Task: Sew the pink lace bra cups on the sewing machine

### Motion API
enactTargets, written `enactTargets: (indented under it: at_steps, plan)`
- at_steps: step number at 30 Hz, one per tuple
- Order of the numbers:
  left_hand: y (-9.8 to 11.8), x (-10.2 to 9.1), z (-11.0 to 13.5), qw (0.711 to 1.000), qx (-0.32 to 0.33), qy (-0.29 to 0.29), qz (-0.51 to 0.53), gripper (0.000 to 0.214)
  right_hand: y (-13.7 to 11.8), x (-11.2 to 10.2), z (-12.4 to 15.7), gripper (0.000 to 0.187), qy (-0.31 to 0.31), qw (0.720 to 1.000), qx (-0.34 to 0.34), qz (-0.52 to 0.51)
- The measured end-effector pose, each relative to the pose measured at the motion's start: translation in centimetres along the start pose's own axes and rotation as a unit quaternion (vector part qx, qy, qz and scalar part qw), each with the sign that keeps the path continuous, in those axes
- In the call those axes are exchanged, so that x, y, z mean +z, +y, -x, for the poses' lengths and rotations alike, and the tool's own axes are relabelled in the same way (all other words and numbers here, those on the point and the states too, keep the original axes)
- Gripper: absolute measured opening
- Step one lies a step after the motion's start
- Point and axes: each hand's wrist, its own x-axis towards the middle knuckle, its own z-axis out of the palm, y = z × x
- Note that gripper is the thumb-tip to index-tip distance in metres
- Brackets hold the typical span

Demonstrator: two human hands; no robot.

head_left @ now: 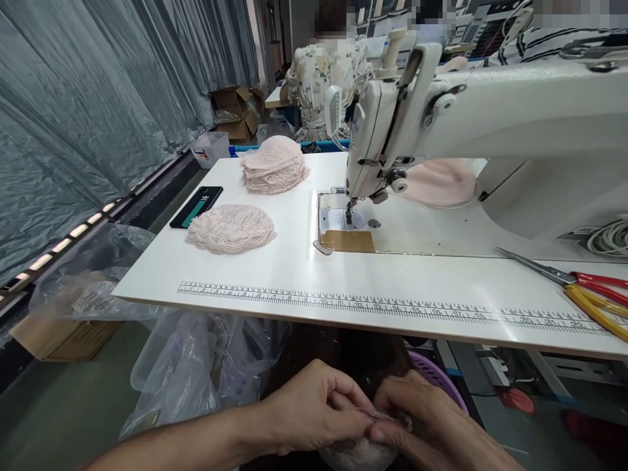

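L hand (pixel 314 409) and R hand (pixel 422 418) low, below table edge, fingertips meeting. Both pinched shut on a small piece of pale fabric (pixel 360 451), most of it hidden under the fingers; thumbs and forefingers touching at the pinch. Purple basket (pixel 436 373) just behind R hand, clear plastic bags (pixel 196 373) just left of L hand.

Above hands: white table (pixel 294 268) w/ printed ruler strip (pixel 392 306) along near edge. Further up, sewing machine (pixel 490 111), needle area straight ahead of hands. Up and left of L hand: lace piece (pixel 230 227), beyond it stack of pink pieces (pixel 273 165), phone (pixel 196 206) beside lace. Far right of R hand: scissors (pixel 589 284), red/yellow handles. Another person (pixel 324 78) at back, well apart.
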Motion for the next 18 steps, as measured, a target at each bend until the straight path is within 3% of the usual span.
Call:
enactTargets:
  at_steps: [4, 9, 18]
  plan:
    - [-0.2, -0.8, 0.8, 1.0, -0.005, 0.004, 0.012, 0.021, -0.3, 0.4, -1.1, 0.033, -0.059, 0.992, 0.044, -0.099]
    - [-0.4, -1.6, 1.0, 0.999, 0.005, -0.036, 0.023, 0.013, 0.2, -0.1, -1.1, 0.035, -0.119, 0.964, 0.055, -0.229]
    - [-0.6, -2.1, 0.8, 0.998, 0.035, -0.059, 0.001, 0.016, -0.8, -0.5, -1.9, 0.033, -0.137, 0.957, 0.084, -0.24]
